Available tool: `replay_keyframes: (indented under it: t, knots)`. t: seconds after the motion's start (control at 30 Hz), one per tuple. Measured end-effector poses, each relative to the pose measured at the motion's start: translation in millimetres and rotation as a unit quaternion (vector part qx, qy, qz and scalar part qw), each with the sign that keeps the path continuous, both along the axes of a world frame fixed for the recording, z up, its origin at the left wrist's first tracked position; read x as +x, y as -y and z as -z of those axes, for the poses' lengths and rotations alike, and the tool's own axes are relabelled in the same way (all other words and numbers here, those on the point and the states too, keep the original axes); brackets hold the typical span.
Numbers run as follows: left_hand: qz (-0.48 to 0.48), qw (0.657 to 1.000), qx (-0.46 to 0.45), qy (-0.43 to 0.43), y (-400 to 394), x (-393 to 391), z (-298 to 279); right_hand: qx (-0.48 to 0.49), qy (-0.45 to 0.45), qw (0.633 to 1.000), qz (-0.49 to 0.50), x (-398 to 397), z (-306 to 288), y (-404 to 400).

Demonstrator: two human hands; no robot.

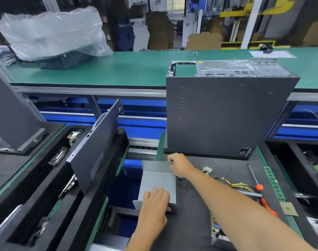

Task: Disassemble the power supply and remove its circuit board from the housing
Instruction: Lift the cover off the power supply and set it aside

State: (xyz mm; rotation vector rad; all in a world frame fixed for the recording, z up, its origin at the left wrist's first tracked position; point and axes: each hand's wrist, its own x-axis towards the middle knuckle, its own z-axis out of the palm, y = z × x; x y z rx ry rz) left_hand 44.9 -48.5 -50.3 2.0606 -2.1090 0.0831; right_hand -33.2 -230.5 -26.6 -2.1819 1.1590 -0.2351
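Your fingers are both on the grey metal cover (157, 185) of the power supply: the right hand (179, 164) pinches its upturned far edge, and the left hand (155, 201) lies on its near end with fingers curled over the folded lip. That cover sits at the left edge of the dark mat (199, 223), overhanging the gap beside it. The rest of the power supply (218, 234) lies low on the mat under your right forearm, mostly hidden, so you cannot tell the circuit board's state from here.

You stand at a counter (274, 180) with a green surface, the dark mat laid over it. Behind it a long green conveyor-like counter (127, 67) runs across, and beyond that is a factory hall with cardboard boxes (159, 29) and yellow framework (252, 9).

A black Lenovo computer case (225, 115) stands upright at the back of the mat — just beyond your right hand. Small black screws (184, 183) are scattered beside the cover. Yellow and black cables (234, 184) with a white connector (207, 170) trail across the mat, near an orange-handled screwdriver (256, 182) and orange pliers (269, 207).

To your left, a dark side panel (95, 147) leans in a black foam tray (46, 196) — further panels and parts fill the slots. A computer under clear plastic wrap (53, 35) sits on the far counter.
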Motion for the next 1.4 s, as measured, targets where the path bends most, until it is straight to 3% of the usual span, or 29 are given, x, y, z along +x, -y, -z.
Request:
replay_keyframes:
  t: [0.63, 1.1, 1.4]
  knots:
    - [0.016, 1.0, -0.005, -0.022, 37, -36, -3, -0.026, -0.096, 0.994, 0.032, -39, -10, 32]
    - [-0.019, 0.998, 0.05, -0.028, 50, -51, 11, -0.012, -0.139, 0.99, 0.017, -60, -12, 38]
    - [0.005, 0.993, 0.062, -0.101, 56, -43, 0, -0.004, -0.047, 0.999, 0.012, -109, -47, 48]
